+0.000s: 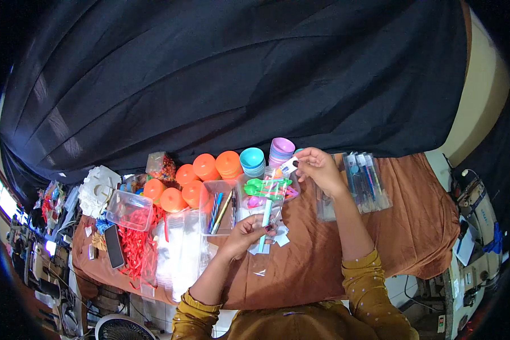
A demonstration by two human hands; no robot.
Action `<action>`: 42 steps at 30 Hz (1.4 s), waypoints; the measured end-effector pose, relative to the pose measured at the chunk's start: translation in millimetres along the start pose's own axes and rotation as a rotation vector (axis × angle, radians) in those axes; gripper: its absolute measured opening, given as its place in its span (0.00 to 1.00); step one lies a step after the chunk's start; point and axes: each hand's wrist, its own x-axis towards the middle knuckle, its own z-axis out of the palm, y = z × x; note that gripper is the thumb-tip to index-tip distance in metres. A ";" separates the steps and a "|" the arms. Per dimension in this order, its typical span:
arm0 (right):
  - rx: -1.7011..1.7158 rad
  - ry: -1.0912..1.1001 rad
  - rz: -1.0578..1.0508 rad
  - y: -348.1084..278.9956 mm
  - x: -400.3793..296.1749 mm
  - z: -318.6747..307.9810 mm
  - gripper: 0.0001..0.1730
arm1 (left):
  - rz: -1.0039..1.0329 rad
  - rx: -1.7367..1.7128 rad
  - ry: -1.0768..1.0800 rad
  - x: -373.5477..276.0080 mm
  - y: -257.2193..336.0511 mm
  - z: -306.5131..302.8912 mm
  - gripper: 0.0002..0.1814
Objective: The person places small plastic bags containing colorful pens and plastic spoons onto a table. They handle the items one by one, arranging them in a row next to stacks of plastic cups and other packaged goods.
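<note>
My left hand grips a pale turquoise pen, which stands nearly upright in the view. Clear plastic film shows around the pen; whether the pen sits inside it, I cannot tell. Between the thumb and fingers of my right hand is a small white card bearing print, above the top of the film. Behind the pen, a clear plastic tub holds green plastic spoons along with pink and purple ones. Several small white paper slips lie on the brown cloth beside my left hand.
A clear box holds several pens. Behind stand orange cups, turquoise cups and purple cups. Packed pens lie right. Clear bags, red ribbon and a phone lie left on the brown cloth.
</note>
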 end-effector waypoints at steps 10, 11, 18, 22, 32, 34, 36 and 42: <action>-0.022 -0.027 0.033 -4.0 -1.5 5.3 0.09 | -0.004 0.041 0.011 -1.0 1.2 6.0 0.12; -0.025 -0.029 0.035 -2.8 -1.4 5.3 0.09 | -0.007 0.046 0.022 -1.2 1.6 6.6 0.12; -0.026 -0.051 0.079 -2.2 -3.3 10.4 0.07 | -0.022 0.045 0.020 -0.3 -0.4 5.3 0.12; -0.009 -0.084 0.095 0.7 -3.5 9.7 0.08 | -0.018 0.107 0.014 0.0 0.6 4.5 0.12; -0.044 -0.184 0.139 -1.6 -5.1 12.7 0.07 | 0.002 0.141 0.031 0.5 -4.6 1.2 0.11; -0.022 -0.198 0.141 0.4 -5.4 12.6 0.07 | 0.008 0.132 0.019 0.9 -4.7 1.3 0.11; -0.050 -0.234 0.146 1.4 -5.3 12.6 0.07 | 0.010 0.141 0.020 0.9 -4.7 1.0 0.11; -0.063 -0.299 0.162 3.2 -6.3 15.1 0.08 | 0.044 0.167 0.025 2.2 -8.5 -1.4 0.12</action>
